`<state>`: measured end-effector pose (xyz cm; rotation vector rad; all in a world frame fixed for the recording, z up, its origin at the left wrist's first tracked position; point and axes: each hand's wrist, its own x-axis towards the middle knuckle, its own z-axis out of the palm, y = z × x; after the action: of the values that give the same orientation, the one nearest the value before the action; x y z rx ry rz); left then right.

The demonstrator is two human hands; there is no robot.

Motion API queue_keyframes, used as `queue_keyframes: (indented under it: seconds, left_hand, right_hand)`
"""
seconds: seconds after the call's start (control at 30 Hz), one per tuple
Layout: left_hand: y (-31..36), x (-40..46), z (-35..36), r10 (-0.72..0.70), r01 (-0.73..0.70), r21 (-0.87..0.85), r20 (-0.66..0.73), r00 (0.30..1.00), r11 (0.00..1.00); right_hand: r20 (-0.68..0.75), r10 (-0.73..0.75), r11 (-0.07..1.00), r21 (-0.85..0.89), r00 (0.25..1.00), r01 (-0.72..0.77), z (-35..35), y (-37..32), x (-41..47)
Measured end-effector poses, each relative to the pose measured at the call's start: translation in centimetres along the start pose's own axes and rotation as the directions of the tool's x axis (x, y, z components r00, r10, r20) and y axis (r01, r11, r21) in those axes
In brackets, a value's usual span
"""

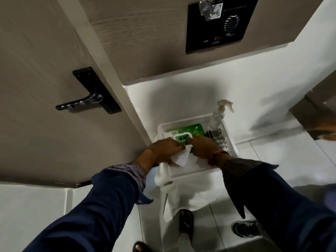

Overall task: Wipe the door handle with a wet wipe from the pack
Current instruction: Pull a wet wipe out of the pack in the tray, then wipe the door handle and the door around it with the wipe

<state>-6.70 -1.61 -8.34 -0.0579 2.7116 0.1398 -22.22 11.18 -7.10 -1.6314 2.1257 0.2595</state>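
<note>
Below the door handle (pixel 80 103) and off to its right, against the white wall: one white tray (pixel 198 170), carrying the items listed.

Item, green wet-wipe pack (pixel 189 132): lies flat in the tray, white lid flap toward me. My right hand (pixel 203 146) presses down on it, fingers (pixel 195 138) curled on the pack beside the opening; it steadies, it grips nothing.

Item, wet wipe (pixel 182 158): white, crumpled, partly out of the opening. My left hand (pixel 164 149) has it pinched, fingers closed tight around the sheet. Whether the wipe's far end is free of the pack I cannot tell; my hands cover the opening.

Item, pump bottle (pixel 219 114): upright at the tray's far right corner. Item, checked cloth (pixel 217 138): just beside the pack, to its right. Item, white cloth (pixel 163 177): hangs over the tray's near edge. None needed.

Item, door handle: black lever on a black plate, up and left of the tray, well apart from both hands, untouched.

Step in hand, as I judge it: drawing the wipe out. Next move calls for pulling the sheet clear while my right hand keeps the pack from lifting, then carrying the wipe up-left to the lever.
</note>
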Motion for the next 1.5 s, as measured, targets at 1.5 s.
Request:
queue_keyframes:
  seconds: [1.5]
  left_hand:
    - [-3.7,-21.2,-4.0,-0.753,-0.319,-0.934,-0.093,0.652,-0.161]
  right_hand:
    - [-0.231,-0.054,0.302,0.923,0.971,0.237,-10.8,-19.4,-1.0]
